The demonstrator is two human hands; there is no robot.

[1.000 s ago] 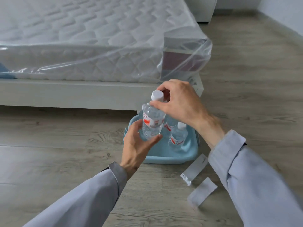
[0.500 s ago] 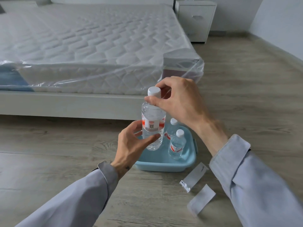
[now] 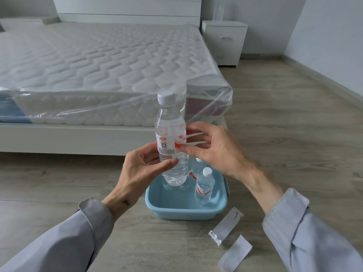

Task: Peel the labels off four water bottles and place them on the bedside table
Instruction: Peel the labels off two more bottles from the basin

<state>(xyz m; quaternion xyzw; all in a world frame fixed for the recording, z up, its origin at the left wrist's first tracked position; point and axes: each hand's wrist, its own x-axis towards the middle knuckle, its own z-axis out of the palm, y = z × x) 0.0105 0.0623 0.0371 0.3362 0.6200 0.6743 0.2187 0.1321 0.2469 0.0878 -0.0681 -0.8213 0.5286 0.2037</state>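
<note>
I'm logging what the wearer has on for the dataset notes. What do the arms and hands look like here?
Both arms wear long, pale grey-blue shirt sleeves with buttoned-style cuffs ending at the wrists. The left hand and right hand are bare: no gloves, rings or watch visible. A small dark mark sits on the left wrist.

Hidden and cropped
The clear bottle (image 3: 218,7) on the far white bedside bench (image 3: 224,43) is cropped; label print (image 3: 164,144) too small.

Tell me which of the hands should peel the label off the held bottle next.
Right. The right hand already has its fingertips at the label edge on the bottle, while the left hand grips the lower body and holds it upright above the blue tub. Swapping roles would likely mean regripping.
</note>
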